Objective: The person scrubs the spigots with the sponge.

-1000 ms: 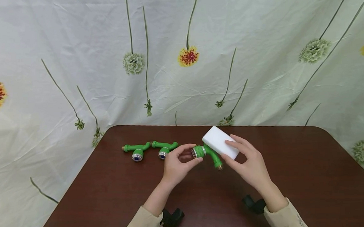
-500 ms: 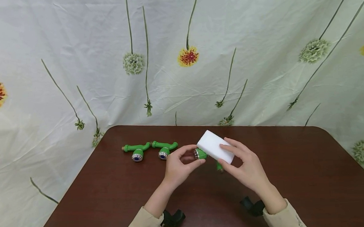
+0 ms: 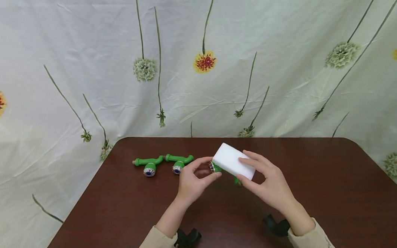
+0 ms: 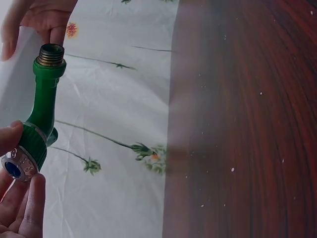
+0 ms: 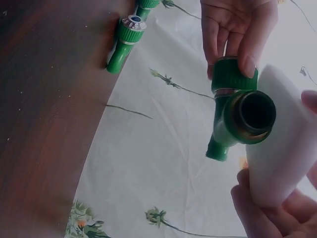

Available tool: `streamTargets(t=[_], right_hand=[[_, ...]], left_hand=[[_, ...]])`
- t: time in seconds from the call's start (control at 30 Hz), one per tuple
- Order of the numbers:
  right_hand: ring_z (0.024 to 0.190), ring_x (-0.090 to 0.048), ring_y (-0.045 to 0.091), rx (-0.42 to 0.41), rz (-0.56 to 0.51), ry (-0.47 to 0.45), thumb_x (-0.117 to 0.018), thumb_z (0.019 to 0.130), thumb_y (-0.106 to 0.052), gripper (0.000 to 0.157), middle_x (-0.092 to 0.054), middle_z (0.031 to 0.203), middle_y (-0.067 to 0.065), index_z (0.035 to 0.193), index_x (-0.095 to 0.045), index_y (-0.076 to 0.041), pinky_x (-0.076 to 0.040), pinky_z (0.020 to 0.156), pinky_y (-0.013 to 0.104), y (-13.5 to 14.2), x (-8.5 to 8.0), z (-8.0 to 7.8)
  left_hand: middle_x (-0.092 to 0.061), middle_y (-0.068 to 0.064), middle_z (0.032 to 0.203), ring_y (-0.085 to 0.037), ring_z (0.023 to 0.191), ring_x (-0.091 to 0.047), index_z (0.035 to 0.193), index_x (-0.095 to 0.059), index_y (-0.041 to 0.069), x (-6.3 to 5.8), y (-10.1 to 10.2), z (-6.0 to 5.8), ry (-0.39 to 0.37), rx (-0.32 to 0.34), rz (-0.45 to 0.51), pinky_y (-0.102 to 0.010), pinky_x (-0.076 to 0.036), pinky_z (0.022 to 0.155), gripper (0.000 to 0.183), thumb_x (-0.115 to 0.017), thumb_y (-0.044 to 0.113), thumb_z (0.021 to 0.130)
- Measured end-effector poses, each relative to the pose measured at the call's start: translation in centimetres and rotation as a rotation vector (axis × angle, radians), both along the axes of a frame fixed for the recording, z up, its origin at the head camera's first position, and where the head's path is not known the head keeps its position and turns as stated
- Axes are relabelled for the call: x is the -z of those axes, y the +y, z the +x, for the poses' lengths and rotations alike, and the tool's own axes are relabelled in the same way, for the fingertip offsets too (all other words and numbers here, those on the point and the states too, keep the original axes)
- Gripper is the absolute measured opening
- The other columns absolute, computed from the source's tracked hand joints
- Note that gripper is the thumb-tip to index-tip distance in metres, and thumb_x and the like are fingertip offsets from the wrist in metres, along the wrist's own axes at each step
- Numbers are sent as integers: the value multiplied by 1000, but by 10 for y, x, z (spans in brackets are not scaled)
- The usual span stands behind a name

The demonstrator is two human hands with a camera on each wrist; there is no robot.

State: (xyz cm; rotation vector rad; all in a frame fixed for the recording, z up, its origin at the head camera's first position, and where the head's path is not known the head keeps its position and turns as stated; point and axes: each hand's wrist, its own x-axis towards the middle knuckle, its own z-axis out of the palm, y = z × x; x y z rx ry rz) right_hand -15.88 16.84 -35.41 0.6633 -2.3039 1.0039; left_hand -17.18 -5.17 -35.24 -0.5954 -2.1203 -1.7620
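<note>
My left hand (image 3: 194, 178) pinches a green faucet (image 4: 43, 104) by its ribbed knob, which has a silver ring and a blue centre. The threaded brass end points up in the left wrist view, and the open pipe end faces the camera in the right wrist view. My right hand (image 3: 267, 172) grips a white sponge block (image 3: 233, 160) between thumb and fingers. In the head view the block covers most of the faucet, leaving the knob and the tip of the pipe showing. The right wrist view has the block close alongside the faucet body (image 5: 233, 119).
Two more green faucets lie on the dark wood table (image 3: 122, 218) at the back left: one faucet (image 3: 149, 166) at the far left and another faucet (image 3: 178, 162) beside it. A floral cloth (image 3: 196, 90) hangs behind the table. Black wrist mounts (image 3: 187, 240) sit at both cuffs.
The white block has moved left and slightly down over the faucet, hiding its body in the head view. The left hand stays nearly in place with the knob.
</note>
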Motion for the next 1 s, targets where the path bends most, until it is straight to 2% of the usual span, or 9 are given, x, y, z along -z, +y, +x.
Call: streamTargets(t=[0.1, 0.2, 0.27, 0.47, 0.53, 0.6, 0.7, 0.9, 1.0], right_hand=[[113, -57, 20, -47, 22, 3, -79, 75, -14, 42, -55, 130, 0, 115, -68, -17, -51, 80, 26, -2, 1, 1], [111, -57, 20, -37, 36, 4, -80, 74, -14, 42, -56, 129, 1, 114, -68, -16, -52, 78, 28, 1, 2, -1], [111, -57, 20, 8, 37, 8, -80, 74, -15, 41, -56, 129, 2, 113, -68, -15, -52, 77, 30, 4, 3, -5], [106, -59, 27, 226, -34, 16, -79, 74, -13, 37, -59, 124, 9, 109, -69, -8, -51, 72, 41, 17, 6, -17], [106, -59, 27, 238, -63, 3, -78, 75, -12, 36, -59, 124, 10, 110, -69, -8, -51, 73, 34, 19, 6, -17], [107, -59, 25, 221, -74, -9, -78, 76, -13, 36, -59, 125, 7, 110, -69, -9, -48, 75, 24, 18, 5, -16], [110, -57, 20, 132, -67, 2, -79, 75, -12, 38, -58, 127, 3, 112, -69, -13, -42, 78, 11, 12, 2, -10], [111, -57, 19, -70, 24, 41, -79, 73, -12, 43, -56, 128, 0, 114, -67, -17, -49, 79, 20, 0, 0, 0], [110, -58, 19, -78, 44, 43, -80, 73, -12, 42, -57, 127, 1, 113, -68, -17, -53, 77, 27, 0, 0, 0]], left_hand=[[-66, -22, 99, -36, 83, -66, 107, -65, -8, -1, -1, -1, 7, 9, 11, -45, -55, 74, 37, -77, -5, 72], [-66, -23, 99, -36, 83, -66, 108, -64, -9, -1, -3, -1, 1, 8, 18, -45, -55, 74, 37, -76, -5, 73], [-66, -22, 99, -36, 83, -66, 108, -64, -9, -2, -4, -2, -11, 3, 19, -44, -55, 74, 38, -76, -5, 73], [-66, -21, 101, -36, 83, -66, 110, -63, -9, -5, -6, -2, -43, -8, 36, -37, -55, 73, 39, -76, -6, 73], [-66, -21, 100, -35, 83, -66, 110, -63, -9, -5, -7, -2, -47, -8, 39, -34, -55, 73, 39, -76, -6, 73], [-66, -21, 100, -35, 83, -66, 110, -63, -9, -5, -7, -2, -46, -9, 37, -33, -55, 73, 39, -76, -5, 73], [-66, -21, 100, -35, 83, -66, 109, -63, -9, -4, -7, -3, -39, -11, 34, -34, -56, 73, 39, -76, -5, 73], [-65, -23, 100, -37, 84, -66, 109, -63, -10, -2, -8, -5, -9, -4, 55, -41, -55, 75, 38, -75, -8, 73], [-65, -24, 99, -38, 84, -66, 108, -63, -11, -2, -8, -5, -2, -14, 56, -43, -55, 74, 38, -75, -8, 73]])
